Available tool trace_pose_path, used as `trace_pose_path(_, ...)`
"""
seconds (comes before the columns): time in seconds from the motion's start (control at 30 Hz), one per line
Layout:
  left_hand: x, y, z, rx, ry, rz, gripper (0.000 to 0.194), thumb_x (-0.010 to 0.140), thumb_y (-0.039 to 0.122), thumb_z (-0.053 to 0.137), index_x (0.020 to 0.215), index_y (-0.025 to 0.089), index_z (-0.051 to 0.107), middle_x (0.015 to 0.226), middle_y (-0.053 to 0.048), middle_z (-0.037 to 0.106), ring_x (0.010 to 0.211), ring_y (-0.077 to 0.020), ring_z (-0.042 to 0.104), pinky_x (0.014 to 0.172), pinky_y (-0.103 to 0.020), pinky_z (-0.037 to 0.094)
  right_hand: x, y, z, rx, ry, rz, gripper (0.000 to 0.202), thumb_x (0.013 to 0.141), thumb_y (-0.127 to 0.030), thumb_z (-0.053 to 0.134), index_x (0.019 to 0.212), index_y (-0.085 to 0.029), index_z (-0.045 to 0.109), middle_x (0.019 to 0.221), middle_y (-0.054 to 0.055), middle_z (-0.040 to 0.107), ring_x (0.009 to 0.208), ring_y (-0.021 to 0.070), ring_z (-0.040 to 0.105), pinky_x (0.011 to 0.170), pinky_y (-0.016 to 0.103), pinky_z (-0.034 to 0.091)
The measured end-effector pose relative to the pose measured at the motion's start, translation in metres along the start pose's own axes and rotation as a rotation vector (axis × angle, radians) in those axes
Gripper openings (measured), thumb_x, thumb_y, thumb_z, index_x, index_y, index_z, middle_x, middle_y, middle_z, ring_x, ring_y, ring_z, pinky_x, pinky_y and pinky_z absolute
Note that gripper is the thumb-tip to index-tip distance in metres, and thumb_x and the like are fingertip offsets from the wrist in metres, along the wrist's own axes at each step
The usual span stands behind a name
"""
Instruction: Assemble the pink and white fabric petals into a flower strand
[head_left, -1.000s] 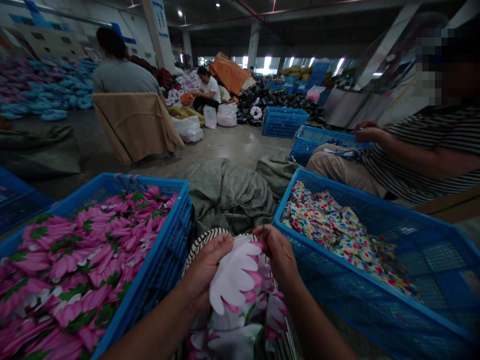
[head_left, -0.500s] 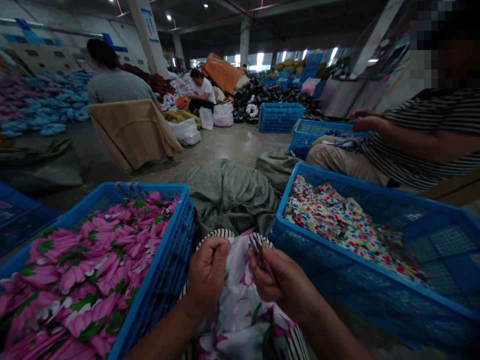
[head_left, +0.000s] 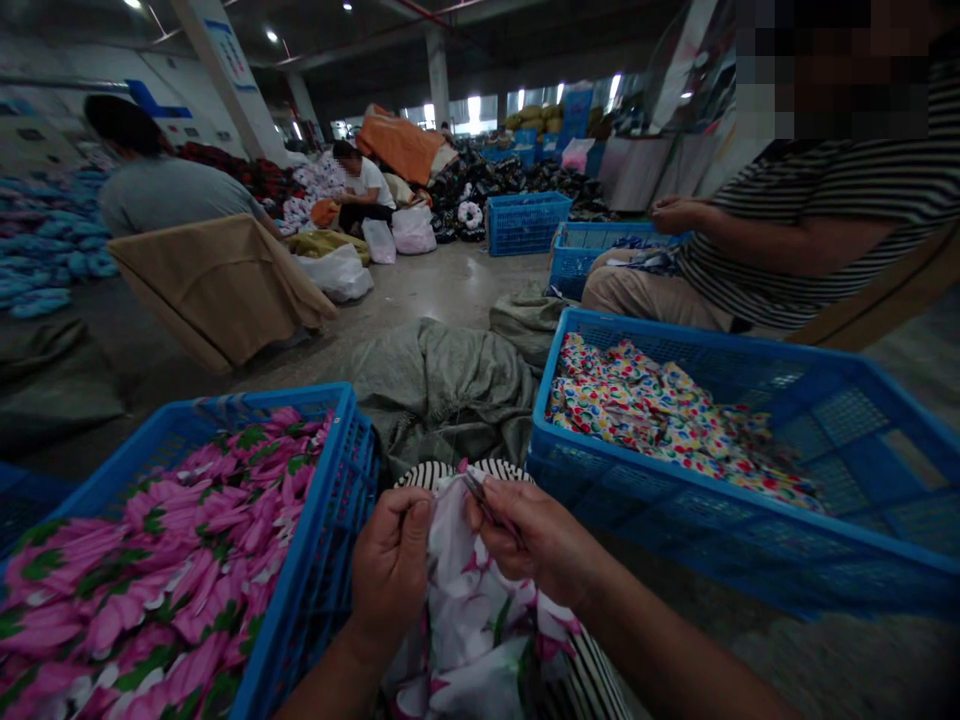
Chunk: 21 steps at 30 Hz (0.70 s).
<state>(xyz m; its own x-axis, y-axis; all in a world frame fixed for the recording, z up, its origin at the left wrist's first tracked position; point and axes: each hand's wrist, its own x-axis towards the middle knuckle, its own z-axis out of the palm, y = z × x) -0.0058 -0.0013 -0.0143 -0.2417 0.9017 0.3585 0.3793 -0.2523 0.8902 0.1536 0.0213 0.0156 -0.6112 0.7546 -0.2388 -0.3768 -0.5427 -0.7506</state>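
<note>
The cloth (head_left: 454,545) lies between both hands, running lengthwise down toward the body, its top edge pinched by the nearer left hand (head_left: 394,565), while the right hand (head_left: 536,535) grips snips (head_left: 475,487) slanting up-left toward that edge.

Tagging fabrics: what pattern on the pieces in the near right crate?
Pieces: red, yellow, green and blue spots on white; best in head view.

Left of the left hand (head_left: 394,565) stands a crate (head_left: 339,510) with petal pieces (head_left: 187,550) in it. Right of the right hand (head_left: 536,540) stands a second crate (head_left: 675,535) containing fabric pieces (head_left: 637,400). A sack (head_left: 450,380) lies ahead, between the crates. The workpiece (head_left: 452,535) is between both hands. A chair (head_left: 217,290) stands beyond the first crate.
</note>
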Motion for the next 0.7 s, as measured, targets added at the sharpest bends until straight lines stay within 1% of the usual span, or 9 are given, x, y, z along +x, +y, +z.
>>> trace_pose_path(0.1,-0.001,0.001,0.0,0.035,-0.003,0.098,0.012,0.08,0.025,0.049,0.077,0.019,0.059,0.069,0.0,0.061,0.066,-0.0128,0.055,0.062,-0.021,0.043,-0.002,-0.004,-0.002,-0.031,-0.004,0.001,0.038,0.075,-0.051,0.052,0.067,-0.014,0.052,0.041,-0.011,0.028,0.032,0.0023,0.012,0.032,0.018,0.006)
trace_pose_path(0.17,0.0,0.002,0.0,0.045,0.004,0.128,0.011,0.08,0.024,0.049,0.077,0.019,0.058,0.068,0.001,0.061,0.064,-0.0125,0.056,0.061,-0.02,0.044,-0.002,-0.005,-0.003,-0.05,-0.007,-0.004,0.037,0.075,-0.05,0.053,0.066,-0.014,0.052,0.041,-0.011,0.027,0.033,0.0025,0.012,0.031,0.018,0.006)
trace_pose_path(0.37,0.0,0.006,0.0,0.035,-0.014,0.108,0.011,0.08,0.024,0.049,0.075,0.019,0.058,0.065,0.002,0.06,0.062,-0.0115,0.055,0.059,-0.019,0.042,-0.002,-0.001,-0.01,-0.142,-0.024,-0.05,0.036,0.079,-0.045,0.05,0.063,-0.013,0.053,0.037,-0.01,0.028,0.032,0.0034,0.015,0.032,0.019,0.008)
trace_pose_path(0.43,-0.001,0.007,0.0,-0.001,0.0,0.073,0.01,0.079,0.024,0.05,0.075,0.02,0.058,0.065,0.002,0.06,0.062,-0.0111,0.054,0.06,-0.019,0.042,-0.001,-0.001,-0.011,-0.152,-0.018,-0.055,0.037,0.079,-0.044,0.051,0.06,-0.013,0.053,0.036,-0.009,0.029,0.031,0.0033,0.016,0.032,0.019,0.008)
trace_pose_path(0.5,-0.001,0.01,0.001,-0.042,0.024,0.025,0.01,0.079,0.025,0.051,0.074,0.02,0.059,0.066,0.002,0.059,0.064,-0.0111,0.053,0.062,-0.019,0.041,-0.001,-0.001,-0.013,-0.105,0.002,-0.078,0.036,0.079,-0.043,0.051,0.06,-0.013,0.053,0.036,-0.01,0.029,0.032,0.0032,0.015,0.032,0.019,0.008)
trace_pose_path(0.6,0.0,0.015,0.001,-0.092,0.06,-0.067,0.012,0.077,0.027,0.053,0.07,0.019,0.058,0.066,0.002,0.057,0.065,-0.0114,0.052,0.064,-0.019,0.039,0.002,-0.002,-0.014,0.038,0.08,-0.201,0.036,0.08,-0.049,0.048,0.069,-0.015,0.054,0.04,-0.01,0.03,0.032,0.0031,0.014,0.032,0.018,0.01)
trace_pose_path(0.67,0.002,0.019,0.002,-0.138,0.026,-0.159,0.015,0.076,0.03,0.054,0.068,0.018,0.057,0.063,0.002,0.055,0.063,-0.011,0.05,0.061,-0.019,0.038,0.006,-0.001,-0.015,0.049,0.159,-0.308,0.036,0.077,-0.053,0.05,0.08,-0.017,0.055,0.045,-0.01,0.033,0.033,0.0026,0.014,0.033,0.016,0.011)
trace_pose_path(0.7,0.003,0.021,0.003,-0.176,-0.027,-0.224,0.016,0.076,0.032,0.054,0.068,0.018,0.056,0.062,0.003,0.054,0.06,-0.0107,0.049,0.058,-0.02,0.038,0.008,0.0,-0.015,0.01,0.191,-0.331,0.036,0.074,-0.052,0.055,0.084,-0.017,0.055,0.047,-0.01,0.036,0.034,0.0023,0.017,0.033,0.015,0.011)
